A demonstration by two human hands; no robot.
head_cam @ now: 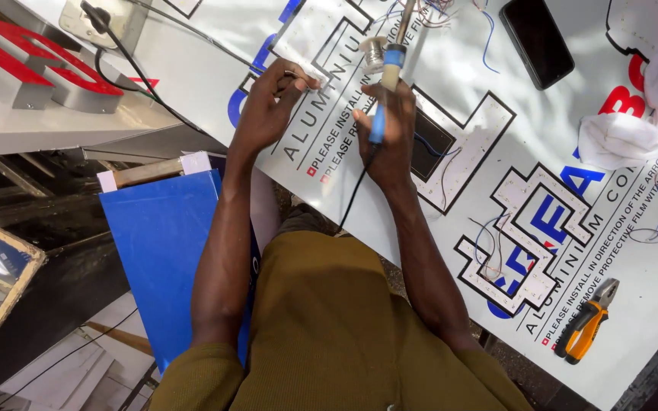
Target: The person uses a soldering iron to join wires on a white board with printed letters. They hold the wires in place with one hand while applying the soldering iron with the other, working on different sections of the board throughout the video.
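Your right hand [386,133] is closed around the blue handle of a soldering iron [387,85], holding it nearly upright with the pale collar and metal tip pointing away from you; its black cord [353,199] drops from the handle past your wrist toward your body. Your left hand [268,106] is pinched shut on something thin and pale, held at its fingertips just left of the iron; what it is cannot be told from here.

Under both hands lies the big white aluminium sheet [451,251], covered in protective film with printed lettering, and it fills most of the view from the top centre to the lower right. Cut-out letter outlines sit in it, with thin blue and white wires [489,243] looped across them. To your left, well apart from the hands, a blue panel [165,251] leans below the sheet's edge, and beyond it red and silver channel letters [39,72] rest on a pale shelf.

A crumpled white cloth [634,125] lies on the sheet at the far right. A black phone [536,39] lies face up near the top edge. Orange-handled pliers [586,321] rest near the sheet's lower right edge. A small spool of solder [372,52] stands just beyond the iron's tip, between your two hands.
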